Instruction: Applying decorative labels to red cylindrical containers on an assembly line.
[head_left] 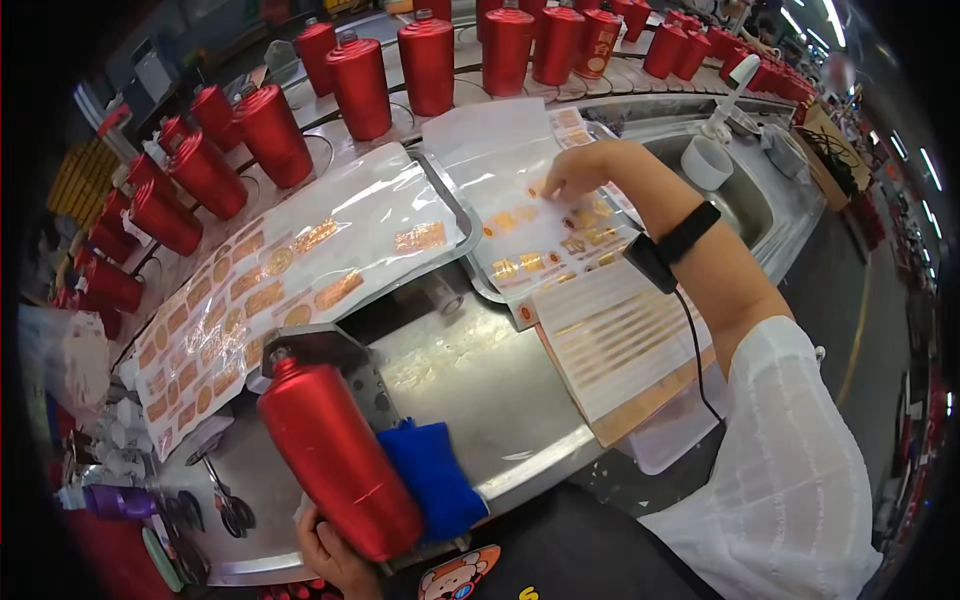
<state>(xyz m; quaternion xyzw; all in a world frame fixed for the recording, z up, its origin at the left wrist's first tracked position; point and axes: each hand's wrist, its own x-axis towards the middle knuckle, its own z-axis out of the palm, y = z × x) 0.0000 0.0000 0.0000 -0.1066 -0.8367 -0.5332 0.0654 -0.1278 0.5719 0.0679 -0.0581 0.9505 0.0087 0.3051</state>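
Left hand point(335, 555) curled onto the red bottle point(340, 460) at 7 o'clock, the right hand point(572, 170) at 1 o'clock, whose pinch I cannot tell, should handle gold decals point(505, 269) lightly.

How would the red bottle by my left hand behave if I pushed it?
The red bottle may roll, since its body looks rounded, though the metal holder at its neck might limit that. Its glossy sheen suggests slipperiness. It's probably stiff: no sag shows.
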